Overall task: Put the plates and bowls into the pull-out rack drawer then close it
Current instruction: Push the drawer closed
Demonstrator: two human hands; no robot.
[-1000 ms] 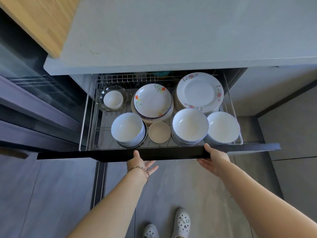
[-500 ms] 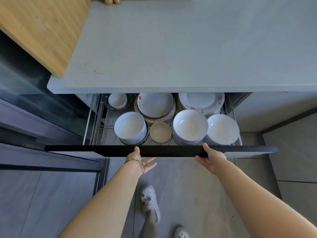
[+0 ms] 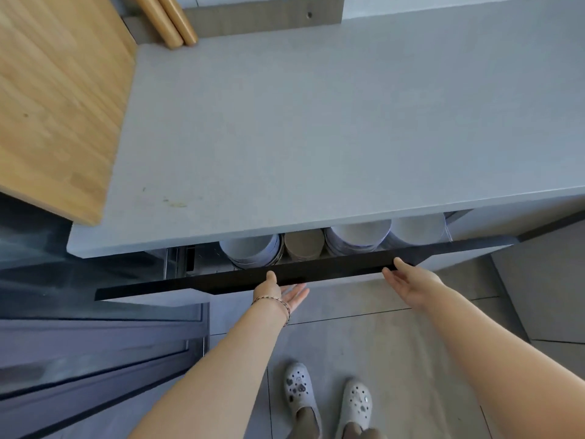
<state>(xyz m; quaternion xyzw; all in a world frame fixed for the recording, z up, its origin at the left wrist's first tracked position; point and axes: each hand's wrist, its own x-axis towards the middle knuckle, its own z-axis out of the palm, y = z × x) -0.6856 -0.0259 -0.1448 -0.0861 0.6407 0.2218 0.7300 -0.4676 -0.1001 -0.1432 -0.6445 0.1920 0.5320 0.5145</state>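
Note:
The pull-out rack drawer, with its black front panel, stands only a narrow gap out from under the grey countertop. In the gap I see the front row: a stack of white bowls, a small beige bowl, another white bowl stack and a white bowl. The plates behind are hidden by the counter. My left hand lies flat, fingers apart, against the panel's front near the middle. My right hand presses the panel further right, palm open. Neither hand holds anything.
A wooden cutting board lies on the counter's left end, with two wooden handles at the back. A dark glass-fronted appliance stands left of the drawer. My feet in white clogs stand on the grey tiled floor.
The drawer has slid most of the way in under the counter, pushed by both hands. The plates and back bowls have gone out of sight. I have stepped closer.

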